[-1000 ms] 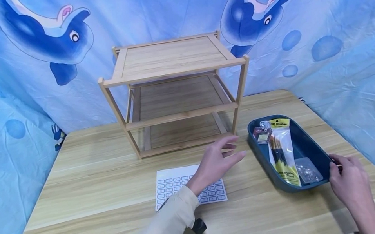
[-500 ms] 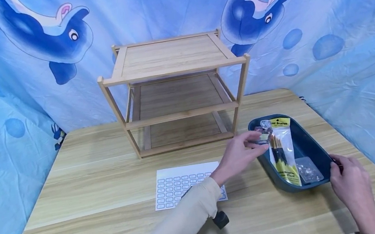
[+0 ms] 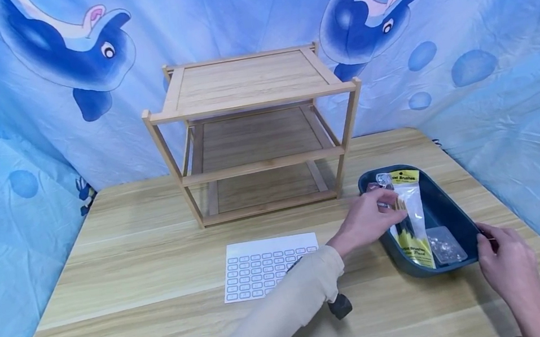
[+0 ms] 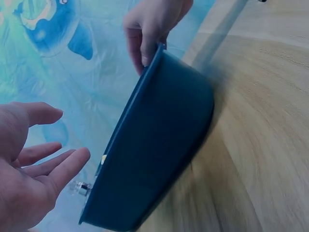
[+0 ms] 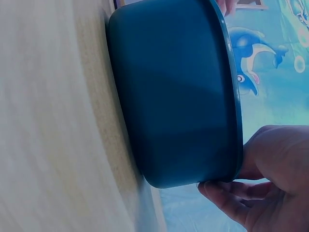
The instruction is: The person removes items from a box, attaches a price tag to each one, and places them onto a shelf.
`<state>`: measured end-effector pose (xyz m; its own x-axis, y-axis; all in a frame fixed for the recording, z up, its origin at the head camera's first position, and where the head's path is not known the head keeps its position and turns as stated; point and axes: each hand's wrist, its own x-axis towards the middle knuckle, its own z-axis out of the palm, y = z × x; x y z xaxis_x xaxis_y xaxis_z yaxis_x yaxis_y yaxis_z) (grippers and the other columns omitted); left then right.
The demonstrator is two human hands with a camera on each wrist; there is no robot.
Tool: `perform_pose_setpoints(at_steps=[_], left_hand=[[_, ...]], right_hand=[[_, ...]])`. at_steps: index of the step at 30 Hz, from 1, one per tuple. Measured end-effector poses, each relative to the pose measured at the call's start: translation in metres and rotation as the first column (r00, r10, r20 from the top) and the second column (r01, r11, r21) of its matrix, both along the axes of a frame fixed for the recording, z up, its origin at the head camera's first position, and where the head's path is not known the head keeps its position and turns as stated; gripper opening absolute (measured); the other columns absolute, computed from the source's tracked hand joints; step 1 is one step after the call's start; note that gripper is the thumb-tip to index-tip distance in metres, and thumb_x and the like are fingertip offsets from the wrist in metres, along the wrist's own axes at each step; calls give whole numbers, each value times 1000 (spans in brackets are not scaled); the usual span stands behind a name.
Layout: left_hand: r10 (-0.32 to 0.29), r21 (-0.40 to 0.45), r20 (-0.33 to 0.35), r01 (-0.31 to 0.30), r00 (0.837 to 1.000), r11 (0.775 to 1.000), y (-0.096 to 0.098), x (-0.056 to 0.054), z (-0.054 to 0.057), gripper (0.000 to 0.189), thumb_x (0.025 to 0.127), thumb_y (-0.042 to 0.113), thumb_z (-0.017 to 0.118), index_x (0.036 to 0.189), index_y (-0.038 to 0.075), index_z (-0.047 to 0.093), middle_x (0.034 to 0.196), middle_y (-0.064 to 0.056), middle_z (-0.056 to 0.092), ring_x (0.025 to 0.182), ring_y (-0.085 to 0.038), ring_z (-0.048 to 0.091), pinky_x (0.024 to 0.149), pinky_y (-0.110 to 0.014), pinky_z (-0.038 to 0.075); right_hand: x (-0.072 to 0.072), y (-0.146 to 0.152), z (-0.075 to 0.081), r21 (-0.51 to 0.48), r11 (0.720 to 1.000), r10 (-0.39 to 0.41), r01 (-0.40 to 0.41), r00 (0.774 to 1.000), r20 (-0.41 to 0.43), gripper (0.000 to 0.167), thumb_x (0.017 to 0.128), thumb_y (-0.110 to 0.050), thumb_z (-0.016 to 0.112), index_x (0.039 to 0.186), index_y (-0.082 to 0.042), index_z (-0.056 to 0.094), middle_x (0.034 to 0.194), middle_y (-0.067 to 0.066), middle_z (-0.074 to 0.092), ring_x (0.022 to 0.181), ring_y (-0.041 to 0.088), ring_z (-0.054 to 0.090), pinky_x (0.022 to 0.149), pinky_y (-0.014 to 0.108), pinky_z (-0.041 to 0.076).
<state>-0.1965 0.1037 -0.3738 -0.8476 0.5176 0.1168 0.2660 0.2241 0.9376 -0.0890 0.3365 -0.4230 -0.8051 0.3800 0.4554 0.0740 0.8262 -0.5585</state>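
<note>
On the right of the table stands a dark teal plastic bin [image 3: 435, 201]. My right hand [image 3: 509, 262] pinches its near right corner, thumb and fingers on the rim, as the right wrist view also shows. Over the bin's left side hovers my left hand [image 3: 366, 221], thumb and fingers apart and nothing held between them in the left wrist view. Below it lies a yellow-and-clear pack of artist brushes [image 3: 417, 246], partly covered by the fingers. A clear box of small shiny pieces [image 3: 445, 245] sits at the near end. A reddish packet at the far left is mostly hidden.
A three-tier wooden rack [image 3: 248, 80] stands at the back of the wooden table [image 3: 136, 277]. In front of it lies a white sheet of printed labels [image 3: 257, 267], partly under my left sleeve. A blue dolphin-print curtain [image 3: 229, 14] encloses the table.
My left hand has moved right from above the label sheet to over the bin and its brush pack. My right hand stays on the bin's corner.
</note>
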Motion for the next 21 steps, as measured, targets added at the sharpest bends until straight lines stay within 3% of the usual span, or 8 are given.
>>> perform_pose_setpoints(at_steps=[6,9,14,17,21], left_hand=[[-17,-148,-60,8,998,989,20,-2,-4,40,96,20,77,133,8,66,115,0,72,90,3,61,75,-11,50],[-32,-274,-94,5,995,962,29,-3,-4,45,97,25,76,137,11,63,112,6,73,84,5,59,70,-10,48],[-60,-403,-129,3,990,915,39,-4,-3,45,99,29,73,140,17,62,109,9,72,76,4,58,64,-10,48],[-89,-488,-174,-8,981,873,43,-5,-4,43,100,32,71,139,19,62,103,10,70,73,4,57,61,-11,46],[-145,-617,-294,-72,945,784,51,-6,-7,28,101,36,69,123,19,68,85,11,62,63,1,53,54,-14,43]], right_hand=[[1,3,0,7,1000,-6,6,1000,24,29,97,4,54,122,16,65,111,37,61,97,49,59,82,61,41],[2,3,-1,16,1000,3,-4,1000,17,29,97,5,54,121,16,65,109,38,61,95,49,59,82,61,41],[1,2,-3,32,999,21,-21,1000,-8,28,96,6,55,120,17,65,106,38,61,93,49,59,81,62,40],[0,2,-3,29,999,25,-24,1000,-18,28,95,6,55,119,17,65,107,38,62,94,49,59,82,62,40],[0,2,-3,20,999,29,-29,999,-25,28,96,5,55,119,17,65,108,39,61,98,51,58,84,63,41]])
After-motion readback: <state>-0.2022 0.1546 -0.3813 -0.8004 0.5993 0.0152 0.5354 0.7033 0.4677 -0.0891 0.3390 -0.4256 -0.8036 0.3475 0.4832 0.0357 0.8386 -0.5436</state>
